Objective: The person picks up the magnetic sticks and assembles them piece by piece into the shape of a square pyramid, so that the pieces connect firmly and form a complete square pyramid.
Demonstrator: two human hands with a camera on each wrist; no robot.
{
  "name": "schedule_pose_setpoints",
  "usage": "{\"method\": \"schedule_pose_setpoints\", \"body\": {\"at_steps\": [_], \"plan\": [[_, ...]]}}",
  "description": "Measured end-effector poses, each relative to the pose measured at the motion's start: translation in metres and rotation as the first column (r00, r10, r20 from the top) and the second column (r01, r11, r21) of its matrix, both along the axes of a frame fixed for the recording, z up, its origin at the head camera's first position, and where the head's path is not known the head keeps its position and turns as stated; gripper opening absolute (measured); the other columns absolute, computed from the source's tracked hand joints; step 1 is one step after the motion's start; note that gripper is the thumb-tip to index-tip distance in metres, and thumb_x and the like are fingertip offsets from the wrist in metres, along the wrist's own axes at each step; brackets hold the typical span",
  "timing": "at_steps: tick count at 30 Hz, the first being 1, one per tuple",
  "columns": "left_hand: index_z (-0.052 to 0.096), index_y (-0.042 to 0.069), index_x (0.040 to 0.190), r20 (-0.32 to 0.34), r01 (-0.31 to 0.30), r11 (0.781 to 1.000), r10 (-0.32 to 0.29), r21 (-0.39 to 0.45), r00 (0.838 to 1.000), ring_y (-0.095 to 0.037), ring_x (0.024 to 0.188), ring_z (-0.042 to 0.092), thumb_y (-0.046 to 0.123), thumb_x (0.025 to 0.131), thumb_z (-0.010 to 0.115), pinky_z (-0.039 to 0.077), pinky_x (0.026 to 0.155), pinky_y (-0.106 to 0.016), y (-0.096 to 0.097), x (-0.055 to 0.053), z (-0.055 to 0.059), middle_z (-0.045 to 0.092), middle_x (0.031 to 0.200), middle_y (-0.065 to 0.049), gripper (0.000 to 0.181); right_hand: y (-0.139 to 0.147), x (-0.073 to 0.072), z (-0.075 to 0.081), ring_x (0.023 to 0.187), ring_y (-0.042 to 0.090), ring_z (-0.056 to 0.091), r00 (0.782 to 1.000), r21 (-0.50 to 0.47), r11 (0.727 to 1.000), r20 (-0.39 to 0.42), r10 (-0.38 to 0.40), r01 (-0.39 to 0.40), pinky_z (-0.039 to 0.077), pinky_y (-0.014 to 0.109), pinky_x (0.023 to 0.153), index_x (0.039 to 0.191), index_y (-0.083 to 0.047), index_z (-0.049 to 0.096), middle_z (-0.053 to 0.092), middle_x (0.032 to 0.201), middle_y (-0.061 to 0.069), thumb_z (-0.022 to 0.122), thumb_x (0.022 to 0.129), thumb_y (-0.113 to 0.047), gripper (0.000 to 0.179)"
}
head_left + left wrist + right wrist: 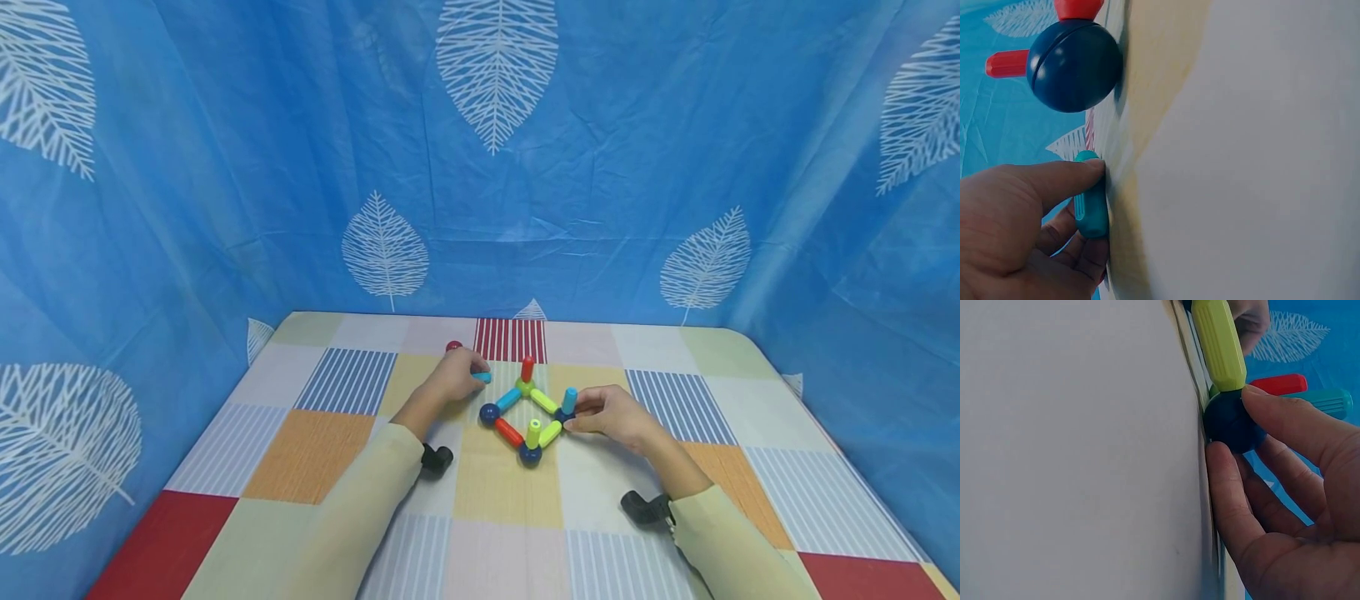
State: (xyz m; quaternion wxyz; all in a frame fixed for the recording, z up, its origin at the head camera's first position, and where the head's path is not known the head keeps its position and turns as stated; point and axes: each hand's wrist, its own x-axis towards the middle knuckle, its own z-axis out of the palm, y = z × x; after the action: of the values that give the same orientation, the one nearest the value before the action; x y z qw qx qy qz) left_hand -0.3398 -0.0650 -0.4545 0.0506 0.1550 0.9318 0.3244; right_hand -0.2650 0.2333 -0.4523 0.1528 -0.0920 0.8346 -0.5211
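Note:
My left hand [453, 375] pinches a short light-blue rod [1092, 209] between thumb and fingers, low over the cloth and left of a ball-and-rod frame. Thumb and fingers of my right hand [617, 415] hold the dark blue ball [1233, 422] at the frame's right corner. A light-blue rod [570, 401] stands up from that ball. The frame lies flat as a diamond. Its back corner is a yellow-green ball [524, 387] bearing an upright red rod [528, 369]. A yellow-green rod [533, 433] rises from the front dark blue ball [530, 454]. At the left corner sits another dark blue ball [489, 414].
Just beyond my left hand lies a red ball [453, 345]. A patchwork cloth [510, 500] covers the table. Blue curtains [600, 167] with white leaf prints hang behind it and at both sides.

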Motion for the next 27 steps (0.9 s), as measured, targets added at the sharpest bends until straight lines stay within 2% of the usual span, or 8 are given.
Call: {"method": "schedule_pose_setpoints", "body": {"at_steps": [7,10,18,27], "plan": [[0.078,0.006,0.102,-0.015,0.014,1.000,-0.014,-0.013,1.000,-0.020,0.095,0.067,0.005,0.087,0.079,0.056,0.095,-0.037,-0.0044,-0.0005,0.0010,0.074,0.098,-0.006,0.015,-0.0001,0.0008,0.0011,0.089,0.015,0.067,1.000,-0.005,1.000,0.004,0.000,0.000,0.058,0.025,0.075,0.116,0.006,0.070,0.073,0.102,0.013,0.082,0.086,-0.009,0.036],[0.079,0.007,0.103,-0.006,0.005,1.000,-0.005,-0.017,1.000,-0.020,0.096,0.066,0.006,0.088,0.079,0.056,0.096,-0.038,-0.0050,0.0003,0.0014,0.074,0.099,-0.005,0.016,-0.0003,0.0010,0.0013,0.089,0.015,0.067,1.000,-0.006,1.000,0.005,0.000,0.000,0.058,0.025,0.075,0.115,0.006,0.069,0.073,0.103,0.013,0.082,0.086,-0.009,0.036],[0.080,0.009,0.101,-0.016,0.017,0.999,-0.018,-0.034,1.000,-0.020,0.094,0.067,0.007,0.085,0.082,0.057,0.090,-0.036,-0.0070,0.0006,0.0032,0.075,0.097,-0.004,0.016,-0.0009,0.0013,0.0003,0.090,0.015,0.066,1.000,0.000,1.000,0.009,-0.004,0.004,0.058,0.025,0.076,0.116,0.007,0.069,0.073,0.102,0.012,0.082,0.085,-0.009,0.037],[0.081,0.012,0.099,-0.002,0.006,0.999,-0.006,-0.038,1.000,-0.018,0.091,0.066,0.008,0.084,0.084,0.058,0.087,-0.034,-0.0068,0.0003,0.0052,0.075,0.093,-0.002,0.016,0.0001,0.0001,-0.0008,0.090,0.015,0.067,1.000,-0.012,1.000,0.013,-0.007,0.007,0.058,0.024,0.076,0.116,0.008,0.068,0.072,0.101,0.012,0.082,0.085,-0.008,0.038]]}}
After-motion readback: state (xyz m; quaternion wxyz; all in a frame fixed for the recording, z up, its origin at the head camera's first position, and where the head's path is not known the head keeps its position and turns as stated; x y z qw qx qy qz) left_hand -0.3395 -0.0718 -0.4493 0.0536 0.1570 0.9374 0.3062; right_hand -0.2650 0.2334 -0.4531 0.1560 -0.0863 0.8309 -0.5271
